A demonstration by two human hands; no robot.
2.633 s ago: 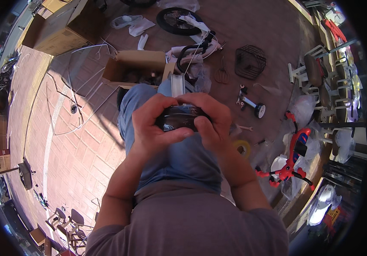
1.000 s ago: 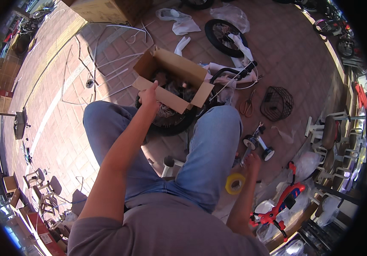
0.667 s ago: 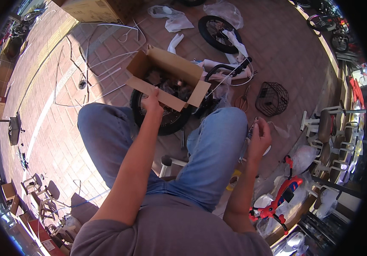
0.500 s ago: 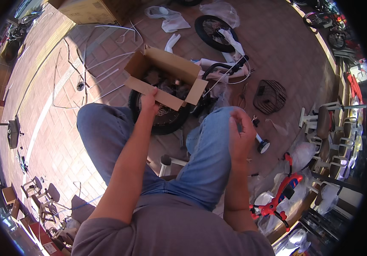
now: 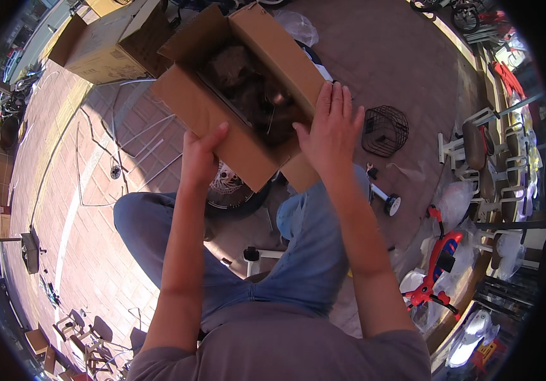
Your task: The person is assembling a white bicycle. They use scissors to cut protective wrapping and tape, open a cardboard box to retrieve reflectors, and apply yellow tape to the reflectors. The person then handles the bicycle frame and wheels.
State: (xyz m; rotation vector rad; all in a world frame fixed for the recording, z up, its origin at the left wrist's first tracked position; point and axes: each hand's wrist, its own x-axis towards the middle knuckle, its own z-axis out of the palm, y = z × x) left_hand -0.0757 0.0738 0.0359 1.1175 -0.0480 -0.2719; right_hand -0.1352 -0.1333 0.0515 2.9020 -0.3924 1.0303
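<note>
An open cardboard box [image 5: 285,54] is raised before me over my knees, its mouth tilted my way. My left hand [image 5: 202,155] grips its near left flap, thumb on top and fingers underneath. On the box's right side lies my right hand [image 5: 333,130], thumb at the inner edge and fingers stretched along the outside. Dark parts [image 5: 254,95] lie inside in shadow; their kind is hard to make out. Below the box, a wheel [image 5: 238,200] with a black tyre and a disc rotor shows in part; the box hides most of a white bike frame.
Right of the box, a black wire basket [image 5: 385,131] and a small wheel on a white bar [image 5: 387,200] lie on the brick paving. A red ride-on toy [image 5: 435,273] is farther right. Large cartons [image 5: 104,47] stand at the far left, near thin strips [image 5: 149,152].
The box has been lifted off the wheel, coming up and closer. My right hand has left my knee and taken the box's right side. My left hand keeps hold of the flap.
</note>
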